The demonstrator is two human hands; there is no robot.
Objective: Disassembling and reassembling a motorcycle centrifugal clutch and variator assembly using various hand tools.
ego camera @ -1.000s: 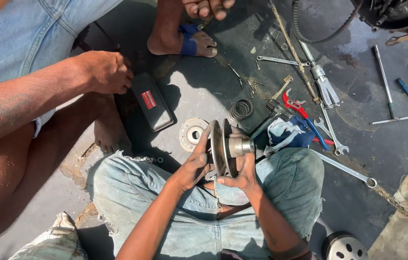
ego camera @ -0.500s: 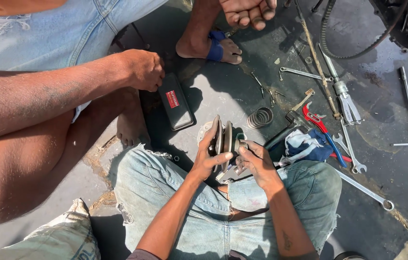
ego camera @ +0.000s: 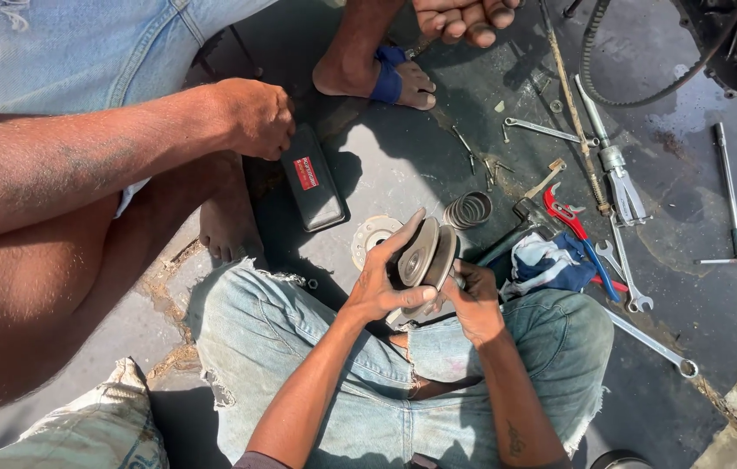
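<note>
1. Metal pulley assembly (ego camera: 425,256), two stacked grey discs, is held above the person's lap over the denim-clad knees.
2. Left hand (ego camera: 383,282) is closed around the near disc, fingers over its rim and thumb beneath.
3. Right hand (ego camera: 475,300) grips the assembly's far side from below; its fingertips are hidden.
4. Coil spring (ego camera: 468,209) and pale round plate (ego camera: 371,236) lie on the dark floor just beyond the assembly.
5. Black case (ego camera: 313,186) lies near a second person's fist (ego camera: 255,117).
6. Wrenches (ego camera: 638,300) and red-handled pliers (ego camera: 573,219) lie to the right.
</note>
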